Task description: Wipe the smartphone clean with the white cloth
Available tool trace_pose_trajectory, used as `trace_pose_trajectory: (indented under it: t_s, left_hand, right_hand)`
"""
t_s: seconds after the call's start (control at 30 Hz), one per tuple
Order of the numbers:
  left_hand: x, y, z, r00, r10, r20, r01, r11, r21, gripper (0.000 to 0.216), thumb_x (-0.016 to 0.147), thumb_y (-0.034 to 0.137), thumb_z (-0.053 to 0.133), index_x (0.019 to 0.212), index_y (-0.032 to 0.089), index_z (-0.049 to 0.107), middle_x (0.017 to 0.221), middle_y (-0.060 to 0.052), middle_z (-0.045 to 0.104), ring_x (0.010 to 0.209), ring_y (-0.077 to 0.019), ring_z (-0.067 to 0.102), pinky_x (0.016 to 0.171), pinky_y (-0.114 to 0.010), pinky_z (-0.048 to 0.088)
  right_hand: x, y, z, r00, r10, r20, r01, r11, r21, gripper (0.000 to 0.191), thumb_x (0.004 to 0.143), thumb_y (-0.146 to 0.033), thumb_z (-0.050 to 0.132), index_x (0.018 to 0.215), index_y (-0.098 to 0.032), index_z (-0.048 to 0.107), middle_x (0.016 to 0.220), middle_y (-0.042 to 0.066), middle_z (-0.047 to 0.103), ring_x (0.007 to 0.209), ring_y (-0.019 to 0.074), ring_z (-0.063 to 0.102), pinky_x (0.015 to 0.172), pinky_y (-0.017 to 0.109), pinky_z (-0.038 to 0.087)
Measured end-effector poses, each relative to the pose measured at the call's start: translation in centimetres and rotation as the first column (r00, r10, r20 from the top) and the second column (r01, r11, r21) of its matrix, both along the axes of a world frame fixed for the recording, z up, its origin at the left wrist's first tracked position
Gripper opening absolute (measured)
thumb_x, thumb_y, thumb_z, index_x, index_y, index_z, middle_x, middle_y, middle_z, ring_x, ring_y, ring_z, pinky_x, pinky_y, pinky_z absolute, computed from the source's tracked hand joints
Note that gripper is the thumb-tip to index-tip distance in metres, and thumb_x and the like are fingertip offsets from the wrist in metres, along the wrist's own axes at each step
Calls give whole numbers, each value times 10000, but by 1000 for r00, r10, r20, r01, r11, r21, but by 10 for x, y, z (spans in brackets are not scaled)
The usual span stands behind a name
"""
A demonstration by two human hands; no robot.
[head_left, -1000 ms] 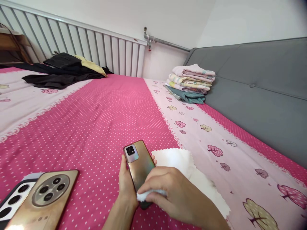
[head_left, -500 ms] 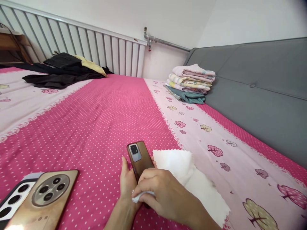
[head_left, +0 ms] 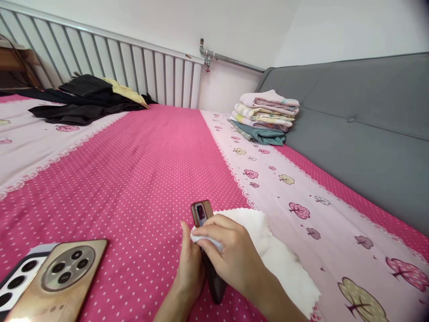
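A brown-cased smartphone (head_left: 214,279) is tilted edge-on, its camera block toward the far end. My left hand (head_left: 191,268) supports it from the left side, thumb raised; its other fingers are mostly hidden behind the phone. Pinched in my right hand (head_left: 231,250) is a small white wipe (head_left: 206,240), pressed against the phone's edge just below the camera. A larger white cloth (head_left: 284,264) with a scalloped edge lies flat on the bed, partly covered by my right hand and forearm.
At the lower left a gold phone (head_left: 67,273) overlaps a white-and-black phone (head_left: 22,277). Folded bedding (head_left: 268,116) is stacked by the grey headboard (head_left: 362,120). Dark clothes (head_left: 87,100) lie near the radiator (head_left: 134,62). A pink dotted sheet (head_left: 150,179) covers the bed.
The phone has turned from its back facing up to stand more on edge, shifting right. My right hand has moved up along it with the wipe, from the lower part toward the camera.
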State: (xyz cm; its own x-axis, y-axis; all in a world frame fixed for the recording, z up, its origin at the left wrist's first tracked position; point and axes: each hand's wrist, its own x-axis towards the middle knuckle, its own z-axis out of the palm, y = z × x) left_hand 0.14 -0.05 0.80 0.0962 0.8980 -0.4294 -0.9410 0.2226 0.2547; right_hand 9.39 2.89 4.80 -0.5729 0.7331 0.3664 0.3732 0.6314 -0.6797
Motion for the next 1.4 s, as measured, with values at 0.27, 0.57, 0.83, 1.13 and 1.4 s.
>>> trace_pose_trajectory:
  t_s: [0.27,0.57,0.83,1.13,1.4]
  left_hand:
    - [1,0,-4,1000,-12,-2,12,999,34,578,863,556,377,1001,72,662,880,-134,694,1011,-272,615,956,-376,422]
    - [-7,4,-5,998,-59,-33,60,998,19,656,841,615,345,949,54,666,800,-143,682,898,-274,641,852,-378,475]
    - [-9,6,-2,1000,-9,14,9,998,68,516,827,545,460,916,75,655,733,-83,656,631,-150,608,678,-267,501]
    - [-18,10,-11,1000,12,7,-12,1000,27,653,822,590,398,1008,13,640,913,-204,685,805,-280,660,770,-416,519]
    - [-20,12,-15,999,43,28,-43,999,17,707,839,604,314,1068,8,618,997,-224,665,898,-314,646,824,-450,498]
  right_hand:
    - [-1,-2,2,997,-6,77,13,996,-84,209,810,-120,561,923,-225,702,860,12,623,777,134,583,748,262,471]
    - [7,-3,10,967,114,227,-69,977,-200,154,745,-138,629,843,-230,705,849,-10,666,776,134,601,773,259,443]
    - [11,-9,8,883,305,356,-227,943,-244,191,709,-156,667,854,-268,719,814,-37,702,726,125,612,711,234,431]
    - [17,-13,12,863,325,387,-246,939,-240,190,732,-164,665,867,-288,716,785,-47,658,721,107,584,692,215,408]
    - [26,-6,18,900,213,381,-140,967,-210,202,730,-112,629,822,-269,717,831,-40,660,740,111,592,708,217,428]
